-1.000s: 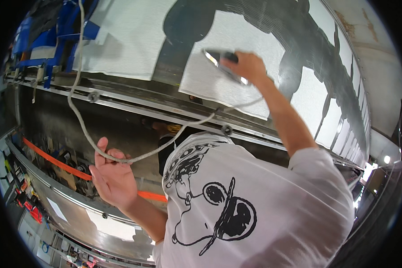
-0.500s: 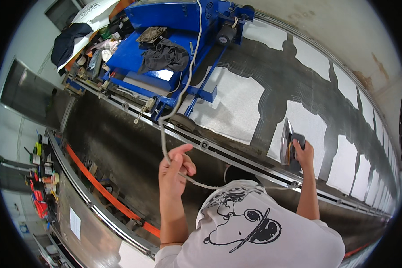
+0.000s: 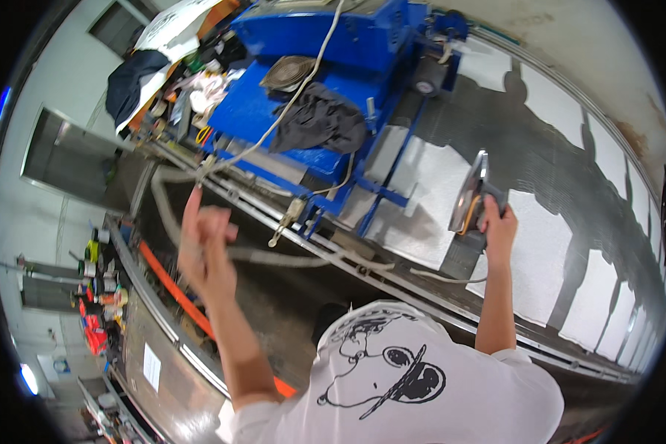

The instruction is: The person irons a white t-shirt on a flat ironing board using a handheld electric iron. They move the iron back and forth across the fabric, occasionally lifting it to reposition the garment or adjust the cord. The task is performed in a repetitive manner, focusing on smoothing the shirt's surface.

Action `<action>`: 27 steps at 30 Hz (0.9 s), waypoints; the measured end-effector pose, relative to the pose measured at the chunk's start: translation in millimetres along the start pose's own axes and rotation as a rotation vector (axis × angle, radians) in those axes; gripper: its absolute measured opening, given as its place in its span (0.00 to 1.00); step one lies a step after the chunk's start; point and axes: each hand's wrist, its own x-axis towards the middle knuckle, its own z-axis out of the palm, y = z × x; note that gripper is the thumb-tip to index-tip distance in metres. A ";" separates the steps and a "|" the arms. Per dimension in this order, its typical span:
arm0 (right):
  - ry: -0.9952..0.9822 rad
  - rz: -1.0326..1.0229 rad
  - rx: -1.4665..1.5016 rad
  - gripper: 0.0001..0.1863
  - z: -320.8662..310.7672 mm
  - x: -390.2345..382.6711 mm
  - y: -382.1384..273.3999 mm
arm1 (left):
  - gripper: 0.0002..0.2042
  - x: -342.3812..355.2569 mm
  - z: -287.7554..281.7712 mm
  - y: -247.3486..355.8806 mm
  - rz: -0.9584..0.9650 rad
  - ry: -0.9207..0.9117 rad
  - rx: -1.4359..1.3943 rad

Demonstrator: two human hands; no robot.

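Note:
My right hand (image 3: 500, 228) grips the handle of a clothes iron (image 3: 468, 198) with a shiny metal plate and orange trim. The iron is tipped up over the white panels (image 3: 534, 235) on a long dark-surfaced table. A pale cord (image 3: 314, 70) runs down from the blue machine, loops round past my left hand (image 3: 211, 251) and trails toward the right arm. That left hand is blurred, index finger stretched up near the cord and the other fingers partly bent. Part of the cord passes behind it, and I see no firm grip on it.
A blue machine (image 3: 288, 159) on the table rail carries a dark cloth (image 3: 325, 122) and a round fan guard (image 3: 288, 72). Clutter lies on its left. An orange beam (image 3: 174, 285) and another table (image 3: 137, 329) flank the aisle on the left.
My left hand has swung left and up, throwing the cord into a wide loop to the left. The view has shifted, and my right hand still holds the iron, now a little further up the table.

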 end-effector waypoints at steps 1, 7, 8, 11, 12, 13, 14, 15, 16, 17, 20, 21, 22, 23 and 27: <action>-0.004 0.011 0.108 0.15 1.6 -1.3 -0.9 | 0.23 16.7 16.7 -10.8 -0.054 -0.053 -0.075; 0.194 -0.060 0.118 0.12 -34.1 -54.2 -11.1 | 0.21 45.6 127.4 -121.4 -0.127 -0.337 -0.161; 0.262 -0.059 0.067 0.12 -39.2 -67.1 -18.0 | 0.21 45.6 138.2 -121.1 -0.152 -0.387 -0.172; 0.424 -0.037 0.080 0.12 -66.0 -98.4 -28.7 | 0.22 49.4 173.4 -121.7 -0.108 -0.479 -0.263; 0.468 -0.031 0.125 0.12 -78.1 -110.1 -23.0 | 0.22 56.6 183.1 -125.8 -0.061 -0.487 -0.291; 0.513 -0.031 0.179 0.11 -86.0 -120.5 -23.2 | 0.23 66.9 195.0 -125.4 -0.032 -0.509 -0.252; 0.554 -0.038 0.330 0.11 -85.8 -133.6 -34.7 | 0.23 84.5 207.8 -121.2 -0.008 -0.499 -0.280; 0.573 -0.035 0.480 0.10 -82.9 -148.2 -44.3 | 0.24 96.3 213.3 -121.2 0.003 -0.484 -0.292; 0.588 -0.032 0.540 0.09 -78.3 -161.1 -50.3 | 0.24 112.5 220.8 -123.3 0.095 -0.431 -0.298; 0.600 -0.030 0.592 0.09 -73.5 -172.1 -55.3 | 0.24 132.0 231.4 -126.2 0.178 -0.376 -0.307; 0.637 0.035 0.661 0.08 -53.9 -198.8 -59.3 | 0.28 204.6 248.1 -118.6 0.269 -0.278 -0.184; 0.648 0.063 0.664 0.08 -49.0 -205.4 -59.9 | 0.31 226.5 253.7 -116.7 0.278 -0.235 -0.143; 0.648 0.097 0.705 0.08 -44.4 -209.1 -57.0 | 0.33 248.8 256.3 -121.0 0.267 -0.248 -0.065; 0.648 0.132 0.745 0.08 -40.1 -211.0 -51.7 | 0.35 268.2 258.1 -125.8 0.255 -0.260 0.013; 0.607 0.174 0.922 0.10 -30.1 -223.6 -40.8 | 0.41 319.9 264.0 -143.2 0.236 -0.251 0.177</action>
